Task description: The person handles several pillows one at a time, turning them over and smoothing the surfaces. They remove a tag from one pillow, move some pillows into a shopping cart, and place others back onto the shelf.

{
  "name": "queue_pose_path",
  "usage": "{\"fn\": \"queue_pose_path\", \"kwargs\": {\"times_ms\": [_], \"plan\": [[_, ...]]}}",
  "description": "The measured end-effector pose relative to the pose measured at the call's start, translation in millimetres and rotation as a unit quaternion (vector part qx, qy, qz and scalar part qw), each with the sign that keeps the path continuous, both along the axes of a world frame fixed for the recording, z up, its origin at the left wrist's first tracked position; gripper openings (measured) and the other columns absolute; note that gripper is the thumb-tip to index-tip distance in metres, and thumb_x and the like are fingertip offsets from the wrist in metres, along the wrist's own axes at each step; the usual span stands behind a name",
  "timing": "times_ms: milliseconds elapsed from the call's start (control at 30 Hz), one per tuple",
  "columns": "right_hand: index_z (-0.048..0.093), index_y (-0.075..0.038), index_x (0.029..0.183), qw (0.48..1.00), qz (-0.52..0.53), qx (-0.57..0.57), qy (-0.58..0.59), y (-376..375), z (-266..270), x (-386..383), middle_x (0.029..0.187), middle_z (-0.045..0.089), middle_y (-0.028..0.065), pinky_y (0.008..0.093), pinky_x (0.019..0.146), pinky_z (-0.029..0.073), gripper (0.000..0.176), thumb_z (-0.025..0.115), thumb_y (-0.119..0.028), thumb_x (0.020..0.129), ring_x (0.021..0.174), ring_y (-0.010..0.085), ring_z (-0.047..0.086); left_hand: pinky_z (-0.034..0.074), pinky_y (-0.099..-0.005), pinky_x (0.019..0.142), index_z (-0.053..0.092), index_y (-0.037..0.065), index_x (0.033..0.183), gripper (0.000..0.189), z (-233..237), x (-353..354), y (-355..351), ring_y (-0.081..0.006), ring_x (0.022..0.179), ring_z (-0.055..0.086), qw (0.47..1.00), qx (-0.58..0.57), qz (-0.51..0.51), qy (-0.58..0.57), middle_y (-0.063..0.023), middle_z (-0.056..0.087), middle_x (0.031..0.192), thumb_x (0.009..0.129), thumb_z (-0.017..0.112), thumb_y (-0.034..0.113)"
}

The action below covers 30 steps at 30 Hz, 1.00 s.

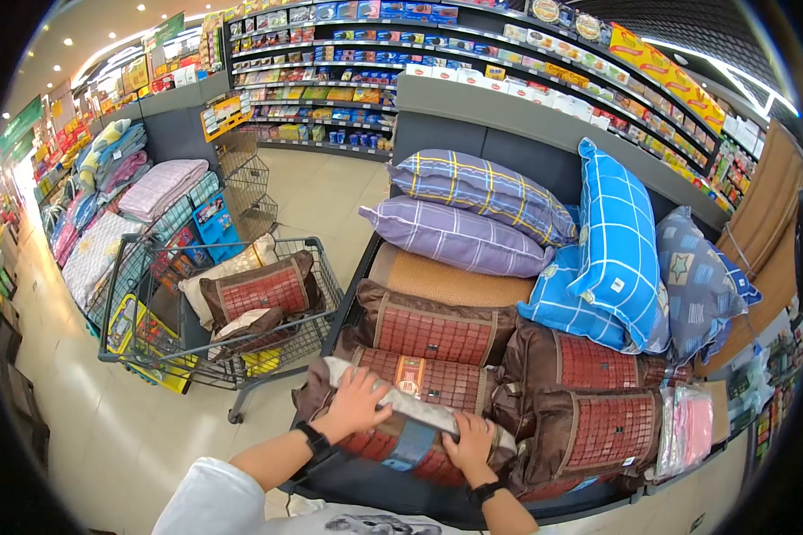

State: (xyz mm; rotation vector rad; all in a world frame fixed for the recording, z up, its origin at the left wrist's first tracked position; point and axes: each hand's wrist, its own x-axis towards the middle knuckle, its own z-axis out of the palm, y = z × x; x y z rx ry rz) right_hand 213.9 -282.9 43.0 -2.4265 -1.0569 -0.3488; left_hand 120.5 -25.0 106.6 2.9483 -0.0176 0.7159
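Note:
My left hand (359, 401) and my right hand (470, 442) hold a brown pillow (357, 443) with a red-brown tiled panel at the front of the display bin. Both sets of fingers curl over its pale upper edge, the thumbs turned inward. A blue band (410, 445) wraps the panel's middle. Right behind it lies a similar tiled pillow (455, 379) with an orange-and-white label (409, 374). More tiled pillows, one (433, 325) farther back and one (598, 428) to the right, are beside it. My fingertips are partly hidden behind the pale edge.
A wire shopping cart (326, 281) at left holds another tiled pillow (259, 294). Purple plaid pillows (455, 236) and a blue checked pillow (616, 241) lie at the bin's back. Packaged pink items (687, 428) sit at right. Folded bedding (165, 189) and stocked shelves (330, 89) stand beyond.

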Motion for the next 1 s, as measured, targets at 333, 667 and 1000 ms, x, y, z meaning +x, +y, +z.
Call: {"fn": "queue_pose_path", "kwargs": {"times_ms": [333, 667, 1000], "plan": [[0.054, -0.007, 0.108, 0.999, -0.003, -0.004, -0.047, -8.6, 31.2, -42.7, 0.106, 0.052, 0.0121, 0.0443, 0.091, 0.029, 0.049, 0.063, -0.035, 0.069, 0.101, 0.0286, 0.047, 0.028, -0.0504, 0.093, 0.059, 0.012, 0.104, 0.039, 7.3, -37.8, -9.7, -0.0313, 0.106, 0.044, 1.0, 0.001, -0.001, 0.012, -0.0117, 0.054, 0.102, 0.075, 0.055, 0.038], [0.039, -0.003, 0.127, 0.993, 0.039, -0.108, 0.04, -50.3, 19.0, -117.2, 0.127, 0.034, 0.0208, 0.0555, 0.093, 0.014, 0.073, 0.053, -0.053, 0.076, 0.117, 0.0362, 0.032, 0.024, -0.0471, 0.094, 0.051, 0.02, 0.121, 0.048, -2.0, -118.6, -28.3, -0.0277, 0.118, 0.037, 0.998, 0.035, -0.009, 0.048, -0.0079, 0.048, 0.121, 0.079, 0.053, 0.042], [0.046, -0.011, 0.122, 0.992, -0.002, -0.103, -0.077, -37.8, -24.6, -89.3, 0.123, 0.04, 0.0147, 0.0514, 0.093, 0.02, 0.068, 0.053, -0.055, 0.071, 0.114, 0.031, 0.038, 0.021, -0.0455, 0.096, 0.053, 0.022, 0.118, 0.048, -26.4, -100.7, -22.1, -0.026, 0.116, 0.037, 0.998, 0.049, 0.004, 0.045, -0.0058, 0.047, 0.121, 0.074, 0.055, 0.042]]}}
